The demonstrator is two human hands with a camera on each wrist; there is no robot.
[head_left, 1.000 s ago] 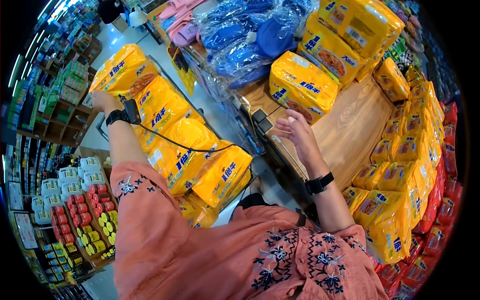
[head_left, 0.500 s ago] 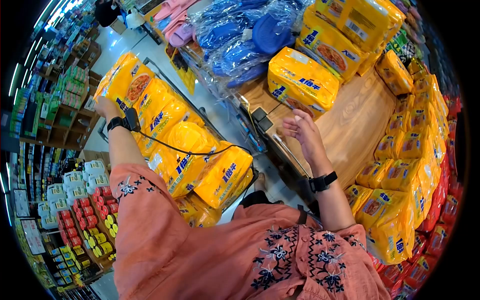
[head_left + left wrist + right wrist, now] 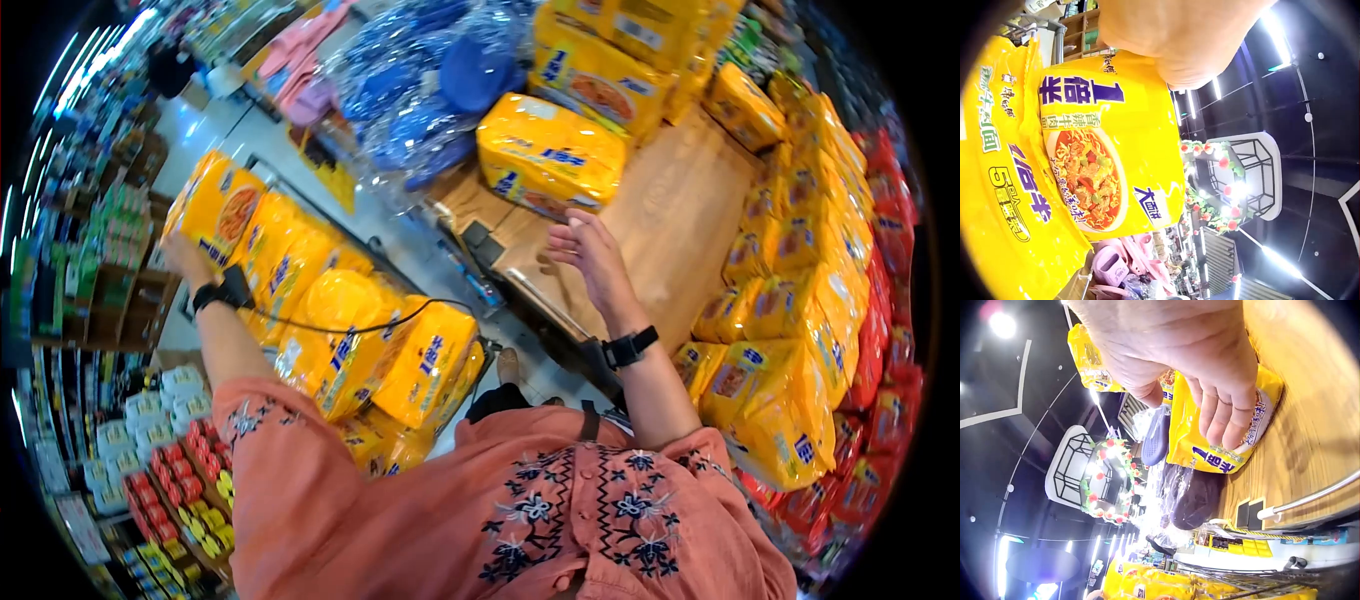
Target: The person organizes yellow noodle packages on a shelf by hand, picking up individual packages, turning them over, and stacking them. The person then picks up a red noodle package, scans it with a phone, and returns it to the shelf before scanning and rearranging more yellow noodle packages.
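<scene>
My left hand (image 3: 187, 260) grips the edge of a yellow instant noodle pack (image 3: 222, 200) at the far end of a loaded cart. In the left wrist view, that pack (image 3: 1116, 119) shows its noodle-bowl picture, and part of the hand (image 3: 1179, 37) covers its top edge. My right hand (image 3: 592, 258) hovers over the wooden table, holding nothing, its fingers loosely bent. Just beyond it lies another yellow noodle pack (image 3: 550, 155). From the right wrist view, the fingers overlap this pack (image 3: 1191, 437).
More yellow packs (image 3: 425, 365) fill the cart; a black cable (image 3: 390, 325) crosses them from my left wrist. Stacked packs (image 3: 770, 370) line the right side of the wooden table (image 3: 670, 210). Blue slippers in plastic (image 3: 420, 100) lie at the far side. Shelves of jars stand left.
The far pack in the cart has turned under my left hand, so its bowl picture now faces up more. My right hand keeps its pose while the head view has shifted.
</scene>
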